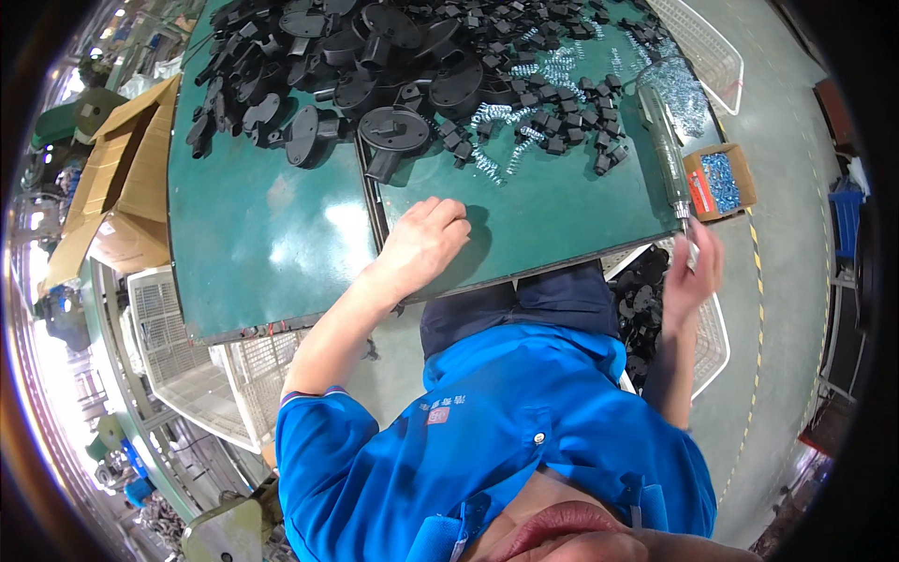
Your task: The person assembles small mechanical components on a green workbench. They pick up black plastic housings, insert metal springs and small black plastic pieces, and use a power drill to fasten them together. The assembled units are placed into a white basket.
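1. Left hand [423,245]: rests on the near edge of the green bench [272,234], fingers loosely curled. Nothing shows in it, and whether it covers a small part cannot be told.
2. Right hand [695,270]: off the bench's right edge, fingers raised to the tip of the electric screwdriver [667,150]. Whether it pinches anything cannot be told. Risk: skin beside the bit could be nicked if the tool runs.
3. Wire basket [719,342] of black parts, under that hand. Risk: a fumbled screw would fall in among them.
4. Open carton of screws [719,183]: on the bench corner, part overhanging. Risk: a knock could spill it.
5. Round black housing [393,129], springs [496,117] and heap of black parts [375,47]: farther back. Risk: loose springs could roll or tangle.
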`<action>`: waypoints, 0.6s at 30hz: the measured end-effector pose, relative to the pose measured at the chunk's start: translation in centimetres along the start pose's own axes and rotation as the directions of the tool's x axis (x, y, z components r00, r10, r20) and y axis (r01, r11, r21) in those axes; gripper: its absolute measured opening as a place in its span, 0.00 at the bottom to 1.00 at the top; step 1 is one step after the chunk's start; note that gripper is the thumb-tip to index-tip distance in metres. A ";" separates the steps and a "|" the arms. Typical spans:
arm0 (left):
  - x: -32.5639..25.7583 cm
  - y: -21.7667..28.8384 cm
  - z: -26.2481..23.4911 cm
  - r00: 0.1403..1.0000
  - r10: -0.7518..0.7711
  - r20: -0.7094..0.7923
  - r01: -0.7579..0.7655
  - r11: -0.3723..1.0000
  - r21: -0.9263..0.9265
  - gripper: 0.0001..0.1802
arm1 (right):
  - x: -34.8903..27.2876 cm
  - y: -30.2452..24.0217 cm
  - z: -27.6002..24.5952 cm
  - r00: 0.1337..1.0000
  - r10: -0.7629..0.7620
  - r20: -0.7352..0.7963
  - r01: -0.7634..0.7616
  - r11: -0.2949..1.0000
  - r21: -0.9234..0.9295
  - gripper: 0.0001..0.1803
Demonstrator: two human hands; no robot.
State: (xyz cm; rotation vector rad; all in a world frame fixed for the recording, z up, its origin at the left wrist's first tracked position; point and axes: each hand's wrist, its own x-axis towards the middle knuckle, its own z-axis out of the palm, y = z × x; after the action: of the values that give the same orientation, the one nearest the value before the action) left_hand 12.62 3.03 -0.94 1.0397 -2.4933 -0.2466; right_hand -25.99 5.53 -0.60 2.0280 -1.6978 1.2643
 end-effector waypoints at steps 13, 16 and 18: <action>-0.3 2.6 0.6 0.814 -0.581 -0.022 0.420 0.614 -0.668 0.09 | 6.4 -5.5 12.5 0.773 -0.285 0.567 0.222 0.958 0.179 0.13; 0.6 3.4 3.0 0.702 -0.694 0.159 0.165 -0.060 -0.985 0.07 | 6.0 -7.0 9.4 0.764 -0.104 0.637 -0.233 0.876 0.422 0.15; 1.5 4.1 3.1 0.695 -0.683 0.226 0.094 -0.225 -0.970 0.05 | 5.3 -7.6 7.8 0.751 -0.133 0.646 -0.398 0.689 0.605 0.15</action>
State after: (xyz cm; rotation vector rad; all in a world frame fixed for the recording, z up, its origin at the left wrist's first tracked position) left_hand 7.65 4.88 -1.92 0.9109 -0.7010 -1.6159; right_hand -15.77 -0.76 1.04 3.1820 -1.8082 1.5687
